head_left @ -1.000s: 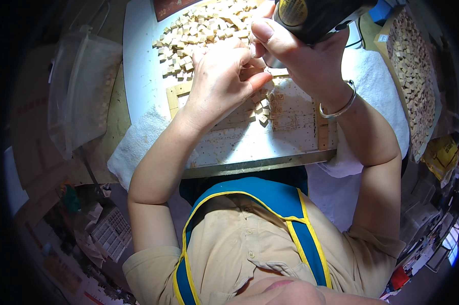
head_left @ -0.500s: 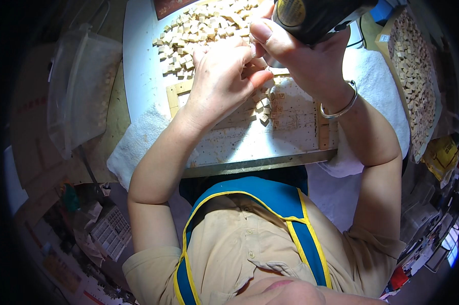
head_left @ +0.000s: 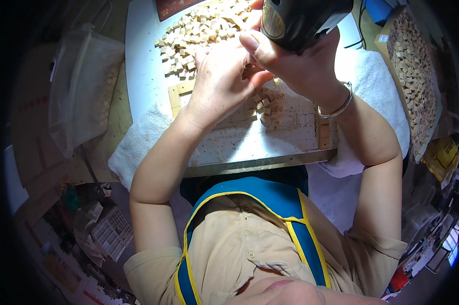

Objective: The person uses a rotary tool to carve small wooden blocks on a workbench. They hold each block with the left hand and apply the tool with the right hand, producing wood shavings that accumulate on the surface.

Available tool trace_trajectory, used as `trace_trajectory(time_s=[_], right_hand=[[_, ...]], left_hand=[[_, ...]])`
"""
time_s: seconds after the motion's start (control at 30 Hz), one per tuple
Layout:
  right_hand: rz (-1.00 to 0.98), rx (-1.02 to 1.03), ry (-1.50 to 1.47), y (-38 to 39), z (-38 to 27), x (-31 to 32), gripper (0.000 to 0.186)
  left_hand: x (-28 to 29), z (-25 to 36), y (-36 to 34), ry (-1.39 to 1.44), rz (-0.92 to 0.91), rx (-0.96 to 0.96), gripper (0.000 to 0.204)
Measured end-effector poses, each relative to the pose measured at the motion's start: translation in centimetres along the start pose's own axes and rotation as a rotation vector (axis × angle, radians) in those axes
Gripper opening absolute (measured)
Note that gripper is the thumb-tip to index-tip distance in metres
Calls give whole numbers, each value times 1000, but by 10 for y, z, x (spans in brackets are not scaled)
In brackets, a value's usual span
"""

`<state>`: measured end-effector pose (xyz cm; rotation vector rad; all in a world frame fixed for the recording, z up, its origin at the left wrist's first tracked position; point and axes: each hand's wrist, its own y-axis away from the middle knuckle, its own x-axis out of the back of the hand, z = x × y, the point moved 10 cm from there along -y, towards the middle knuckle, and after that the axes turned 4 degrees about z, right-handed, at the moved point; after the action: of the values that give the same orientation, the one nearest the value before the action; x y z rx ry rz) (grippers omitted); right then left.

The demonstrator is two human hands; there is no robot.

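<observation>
right hand (head_left: 295,66) wrapped tight round a chunky black power tool (head_left: 300,20), left hand (head_left: 219,81) fingers curled over small wooden blocks (head_left: 267,104) on the tray (head_left: 270,145), can't tell if it's pinching one

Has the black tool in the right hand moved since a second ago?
No, hardly at all. The black tool in the right hand sits at the same spot above the wooden frame.
</observation>
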<state>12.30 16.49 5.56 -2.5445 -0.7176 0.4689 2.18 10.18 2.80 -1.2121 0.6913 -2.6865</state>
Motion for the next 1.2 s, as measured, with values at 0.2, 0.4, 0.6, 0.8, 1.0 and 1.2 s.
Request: trace_trajectory(time_s=[0.2,0.4,0.6,0.8,1.0,1.2], right_hand=[[-33,163,-6,-1,1,-2,76],[-61,93,-91,-7,-10,6,79],[299,21,-122,-26,-24,38,52],[266,33,-151,-25,-24,35,46],[227,42,-166,-24,-19,28,43],[190,76,-149,-24,-23,27,37]], left_hand=[[-2,-6,4,-17,-8,42,27],[-4,-2,0,50,-55,34,22],[0,6,6,268,-254,54,29],[68,-18,-8,146,-99,146,18],[53,-19,0,-184,-172,33,13],[46,-18,-4,-302,-145,32,14]])
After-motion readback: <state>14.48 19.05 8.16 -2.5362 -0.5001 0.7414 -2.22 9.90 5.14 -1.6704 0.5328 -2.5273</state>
